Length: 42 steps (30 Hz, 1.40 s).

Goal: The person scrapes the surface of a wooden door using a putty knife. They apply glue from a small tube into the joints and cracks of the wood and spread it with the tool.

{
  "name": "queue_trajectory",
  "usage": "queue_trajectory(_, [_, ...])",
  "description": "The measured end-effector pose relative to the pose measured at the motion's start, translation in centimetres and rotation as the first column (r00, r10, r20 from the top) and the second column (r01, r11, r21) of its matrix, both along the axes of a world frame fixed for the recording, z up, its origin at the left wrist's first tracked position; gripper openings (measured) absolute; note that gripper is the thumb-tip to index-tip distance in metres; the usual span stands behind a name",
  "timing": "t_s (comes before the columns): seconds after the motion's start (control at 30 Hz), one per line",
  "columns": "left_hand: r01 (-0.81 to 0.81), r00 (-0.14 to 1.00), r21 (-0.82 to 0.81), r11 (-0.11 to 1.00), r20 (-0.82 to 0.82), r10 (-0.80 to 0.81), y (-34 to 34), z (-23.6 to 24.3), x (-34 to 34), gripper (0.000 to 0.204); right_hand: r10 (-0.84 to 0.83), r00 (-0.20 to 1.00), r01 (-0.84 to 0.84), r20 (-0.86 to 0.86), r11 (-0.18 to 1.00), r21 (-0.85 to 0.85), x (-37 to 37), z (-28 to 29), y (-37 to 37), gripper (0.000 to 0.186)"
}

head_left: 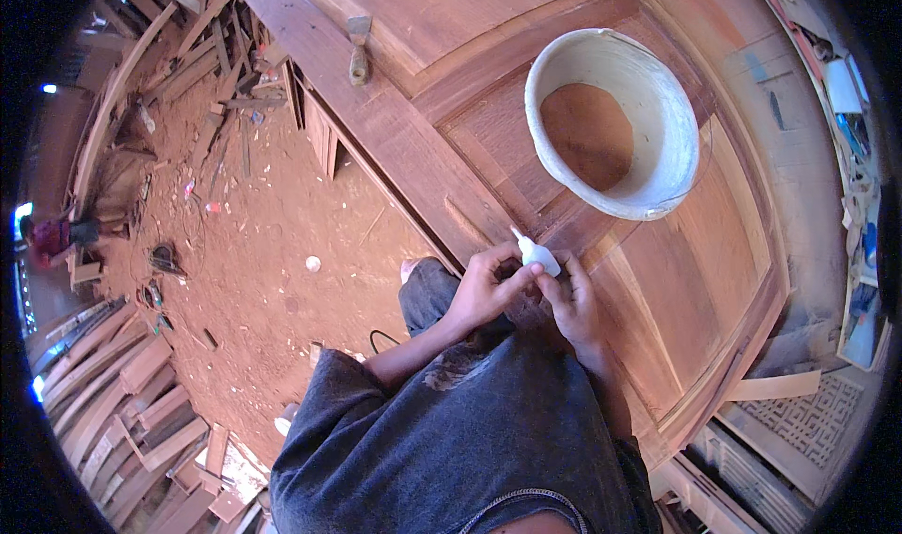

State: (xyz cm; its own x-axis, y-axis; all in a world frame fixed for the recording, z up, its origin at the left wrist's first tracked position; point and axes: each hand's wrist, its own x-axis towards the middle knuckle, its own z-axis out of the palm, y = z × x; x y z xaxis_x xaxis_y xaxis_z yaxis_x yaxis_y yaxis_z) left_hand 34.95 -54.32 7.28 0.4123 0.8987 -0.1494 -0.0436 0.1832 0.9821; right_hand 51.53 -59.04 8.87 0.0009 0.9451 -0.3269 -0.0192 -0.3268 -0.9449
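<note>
Dusty cloth shirt (460, 431), white nozzled bottle (538, 257) between both hands (490, 280), panelled wood (672, 280)

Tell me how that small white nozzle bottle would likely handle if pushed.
The bottle is probably light, being small and held in fingertips. Its slender nozzle might bend if pushed tip-first against the panelled wooden door.

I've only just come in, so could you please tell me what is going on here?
A person holds a small white bottle in the left hand and right hand together, beside a panelled wooden piece. On the wood, a pale bucket stands with something brown inside, and a scraper lies farther off.
</note>
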Motion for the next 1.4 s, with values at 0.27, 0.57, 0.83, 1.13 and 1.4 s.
queue_trajectory(0.27, [-0.287, 0.939, 0.308, 0.907, -0.098, 0.331, -0.5, -2.4, -3.3, 0.023, -0.165, 0.982, 0.16, 0.097, 0.985, 0.059, 0.6, -2.9, 2.1, 0.021])
queue_trajectory(0.57, [-0.947, 0.321, 0.005, 0.321, 0.021, 0.947, 5.7, -9.3, -4.8, 0.041, -0.154, 0.974, 0.1, 0.166, 0.951, 0.292, -0.8, -5.5, 4.6, 0.018])
queue_trajectory(0.83, [-0.864, 0.49, 0.157, 0.478, 0.05, 0.87, 5.6, -11.5, -2.5, 0.054, -0.147, 0.955, 0.039, 0.257, 0.924, 0.38, -0.5, -7.9, 5.1, 0.02])
queue_trajectory(1.13, [-0.861, 0.503, 0.147, 0.487, 0.104, 0.858, 5.8, -11.4, -2.6, 0.057, -0.169, 0.919, -0.004, 0.356, 0.9, 0.436, -0.4, -8.8, 5.2, 0.02])
queue_trajectory(1.4, [-0.855, 0.513, 0.158, 0.493, 0.121, 0.85, 5.9, -11.5, -2.7, 0.056, -0.162, 0.884, -0.048, 0.439, 0.902, 0.428, -0.4, -8.6, 5.2, 0.019])
